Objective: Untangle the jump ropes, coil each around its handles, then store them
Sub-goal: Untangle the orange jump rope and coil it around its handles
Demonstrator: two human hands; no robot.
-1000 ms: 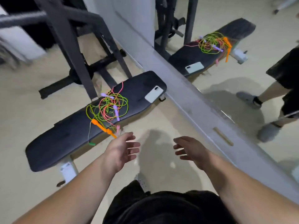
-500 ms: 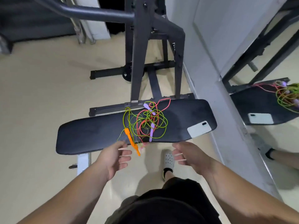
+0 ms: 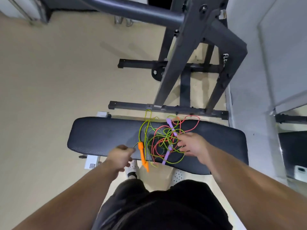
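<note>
Right hand (image 3: 191, 145) splayed on ropes (image 3: 159, 140); left hand (image 3: 120, 156) curled.

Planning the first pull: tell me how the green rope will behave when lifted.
The green rope lies in loose crossing loops, so probably floppy and light. It weaves through the pink rope, so lifting likely drags that along. Its orange handle looks stiff, likely the surer grip.

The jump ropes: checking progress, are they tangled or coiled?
Tangled: the green cord and pink cord cross in one loose heap on the bench, orange handles and purple handles lying among them, nothing wound round either.
</note>
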